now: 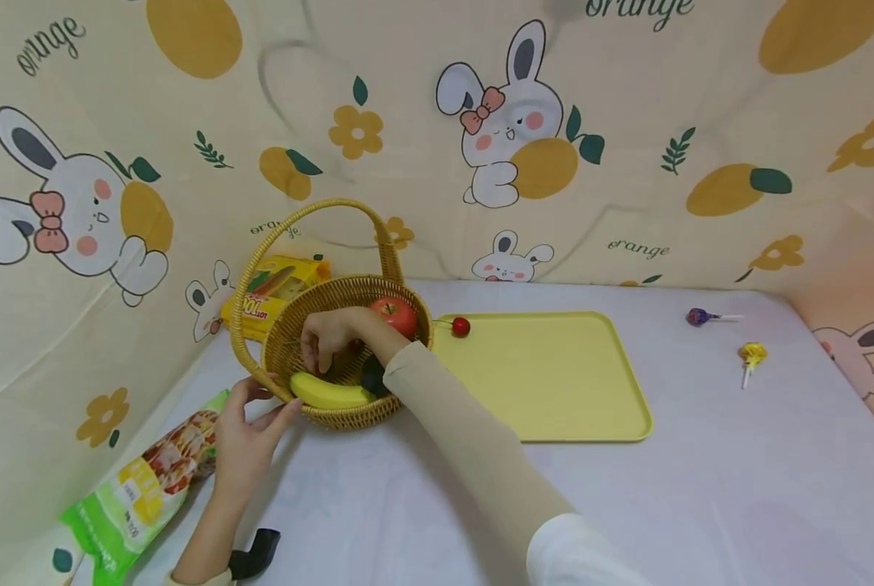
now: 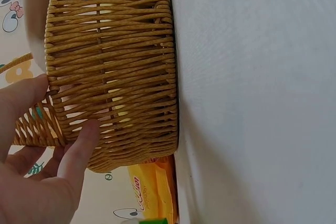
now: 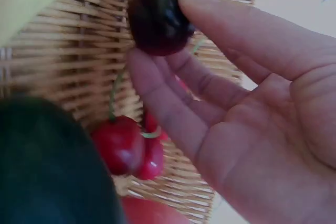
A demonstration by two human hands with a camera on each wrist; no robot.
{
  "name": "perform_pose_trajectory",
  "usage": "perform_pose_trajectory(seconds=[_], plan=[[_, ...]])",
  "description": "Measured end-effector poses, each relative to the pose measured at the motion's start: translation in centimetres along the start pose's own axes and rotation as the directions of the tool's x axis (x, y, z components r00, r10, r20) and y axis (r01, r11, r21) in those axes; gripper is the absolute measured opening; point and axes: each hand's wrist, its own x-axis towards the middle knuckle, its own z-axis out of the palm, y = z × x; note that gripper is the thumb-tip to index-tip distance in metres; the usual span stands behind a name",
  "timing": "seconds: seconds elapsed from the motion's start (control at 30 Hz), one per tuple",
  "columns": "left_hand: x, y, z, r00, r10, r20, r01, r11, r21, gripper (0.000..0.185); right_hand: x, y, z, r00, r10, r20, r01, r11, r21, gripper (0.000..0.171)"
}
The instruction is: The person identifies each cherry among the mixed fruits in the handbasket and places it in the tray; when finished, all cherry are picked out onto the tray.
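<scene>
Two hands work at the wicker basket (image 1: 349,358), which stands at about ten o'clock on the table (image 1: 701,488), close to the left cloth wall. The right hand (image 1: 334,338) reaches down inside the basket and pinches a dark cherry (image 3: 157,20) between thumb and fingertips (image 3: 152,77); the wrist view shows the fruit held just above the woven floor, with red cherries (image 3: 128,145) below it. The left hand (image 1: 246,435) holds the basket's outer wall at seven o'clock, thumb on the rim and fingers (image 2: 79,148) pressed against the weave.

Inside, a banana (image 1: 327,392) lies along the near rim and a tomato (image 1: 395,314) sits at the far side, so little free room remains around the right hand. A yellow packet (image 1: 272,293) is wedged between basket and wall at eleven o'clock, and a green snack bag (image 1: 144,484) lies at eight o'clock beside the left wrist.

To three o'clock of the basket lies a yellow tray (image 1: 547,378), with a single red cherry (image 1: 461,326) at its far left corner. Two lollipops (image 1: 752,354) rest well apart, toward two o'clock. The table is covered in pale lilac cloth, and rabbit-print fabric (image 1: 510,122) walls it in behind and at the sides.
</scene>
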Motion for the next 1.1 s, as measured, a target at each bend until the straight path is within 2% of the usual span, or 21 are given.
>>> perform_pose_trajectory(seconds=[0.07, 0.17, 0.3, 0.4, 0.5, 0.6, 0.73, 0.83, 0.9, 1.1], plan=[[0.1, 0.0, 0.0, 1.0, -0.002, -0.002, 0.002, 1.0, -0.003, 0.045, -1.0, -0.2, -0.7, 0.999, -0.03, -0.03, 0.031, 0.999, 0.035, 0.024], [0.1, 0.0, 0.1, 1.0, 0.004, -0.007, -0.004, 1.0, -0.005, 0.044, -3.2, -0.3, -2.2, 0.989, -0.113, -0.097, 0.123, 0.987, 0.106, 0.028], [0.2, 0.1, 0.2, 1.0, 0.021, -0.005, -0.021, 1.0, -0.018, 0.044, -7.5, 1.2, -4.1, 0.944, -0.262, -0.201, 0.291, 0.948, 0.132, 0.032], [0.2, 0.1, 0.3, 1.0, 0.023, 0.0, -0.023, 0.999, -0.039, 0.044, -11.6, 3.6, -4.8, 0.908, -0.318, -0.273, 0.361, 0.924, 0.124, 0.035], [0.1, 0.2, 0.3, 1.0, 0.009, -0.004, -0.009, 0.999, -0.034, 0.044, -16.1, 6.7, -4.8, 0.895, -0.272, -0.354, 0.339, 0.931, 0.14, 0.034], [0.0, 0.2, 0.2, 1.0, -0.005, -0.011, 0.005, 1.0, -0.029, 0.045, -20.0, 10.4, -4.3, 0.886, -0.172, -0.43, 0.276, 0.942, 0.192, 0.029], [0.0, 0.0, 0.1, 1.0, -0.011, -0.012, 0.011, 1.0, -0.024, 0.046, -23.5, 14.7, -3.0, 0.867, -0.038, -0.498, 0.174, 0.958, 0.229, 0.025], [0.0, -0.1, 0.1, 1.0, -0.009, -0.011, 0.009, 1.0, -0.028, 0.045, -24.4, 17.1, -2.1, 0.852, 0.007, -0.523, 0.111, 0.974, 0.195, 0.025], [0.0, 0.0, 0.0, 1.0, -0.007, -0.012, 0.007, 0.999, -0.041, 0.045, -24.3, 18.2, -1.6, 0.844, 0.006, -0.536, 0.092, 0.983, 0.157, 0.026], [0.0, 0.0, 0.2, 1.0, 0.007, -0.007, -0.007, 0.998, -0.065, 0.046, -22.9, 19.3, -0.7, 0.822, 0.002, -0.569, 0.064, 0.993, 0.096, 0.028]])
